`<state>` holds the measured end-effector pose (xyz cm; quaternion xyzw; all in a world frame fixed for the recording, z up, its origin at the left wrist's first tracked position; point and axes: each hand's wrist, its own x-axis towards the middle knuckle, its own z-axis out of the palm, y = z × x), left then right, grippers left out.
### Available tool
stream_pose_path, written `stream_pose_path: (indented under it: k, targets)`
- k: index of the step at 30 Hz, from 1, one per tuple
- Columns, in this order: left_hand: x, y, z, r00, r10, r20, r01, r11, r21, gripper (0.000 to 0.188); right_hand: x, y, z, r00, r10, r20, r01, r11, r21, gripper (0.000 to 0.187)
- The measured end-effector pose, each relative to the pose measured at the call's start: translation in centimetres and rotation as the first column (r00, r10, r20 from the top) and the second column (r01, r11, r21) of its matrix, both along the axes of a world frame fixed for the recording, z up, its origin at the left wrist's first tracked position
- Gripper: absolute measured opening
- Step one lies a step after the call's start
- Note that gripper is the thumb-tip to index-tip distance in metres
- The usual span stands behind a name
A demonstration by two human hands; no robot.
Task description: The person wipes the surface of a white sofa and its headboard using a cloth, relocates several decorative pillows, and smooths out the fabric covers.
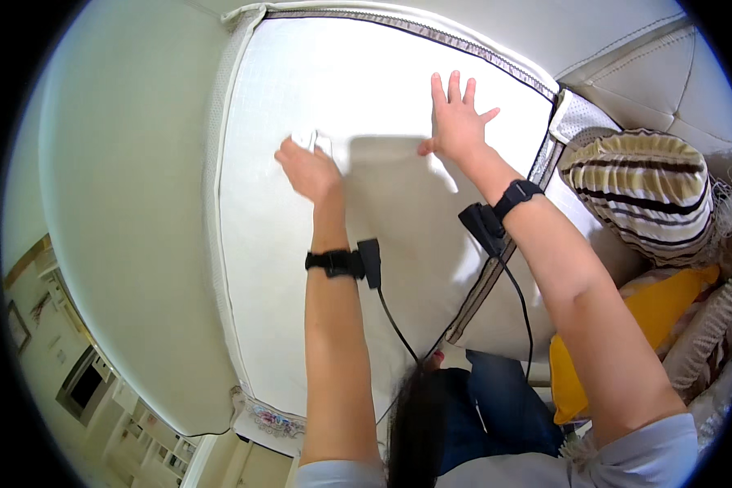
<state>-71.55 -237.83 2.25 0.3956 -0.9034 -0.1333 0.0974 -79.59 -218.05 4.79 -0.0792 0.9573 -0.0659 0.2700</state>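
Observation:
A large white sofa cushion (366, 89) with a grey zip seam along its top edge stands in front of me. My left hand (309, 172) is closed on a small white object (313, 140) pressed against the cushion's face. My right hand (457, 122) lies flat on the cushion with its fingers spread, holding nothing. Both wrists wear black bands with small black units and cables.
A striped brown and cream pillow (647, 191) lies to the right, with a yellow cushion (626, 325) below it and a fringed one at the far right. Cream upholstery (667, 73) shows top right. A pale wall (122, 203) fills the left; shelving sits bottom left.

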Motion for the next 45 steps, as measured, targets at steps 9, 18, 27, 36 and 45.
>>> stream_pose_path:
  k: [9, 18, 27, 36, 45]
  targets:
    - [-14.6, -0.2, -0.1, 0.978, -0.208, -0.032, 0.207, 0.978, -0.030, 0.034, -0.9, -1.0, -0.7, 0.995, -0.077, 0.067, 0.077, 0.997, 0.011, 0.132]
    - [-10.5, -0.1, 1.7, 0.797, -0.409, -0.445, 0.379, 0.912, -0.158, 0.051, -2.0, 0.2, -1.4, 0.981, -0.080, 0.175, 0.061, 0.992, 0.114, 0.132]
    - [-14.5, -2.7, -2.8, 0.867, -0.474, -0.153, 0.462, 0.880, -0.106, 0.057, -1.4, -1.7, -1.1, 0.997, -0.028, 0.078, 0.026, 0.999, 0.032, 0.133]
    - [-8.1, 3.2, -2.1, 0.712, -0.496, -0.496, 0.572, 0.821, 0.000, 0.044, -1.5, -0.1, -2.1, 1.000, -0.003, 0.020, 0.000, 0.990, 0.143, 0.127]
    - [-1.1, 10.4, 0.1, 0.750, -0.337, -0.569, 0.591, 0.728, 0.348, 0.038, -0.3, 0.9, -8.2, 0.962, 0.074, -0.263, -0.086, 0.996, -0.035, 0.121]
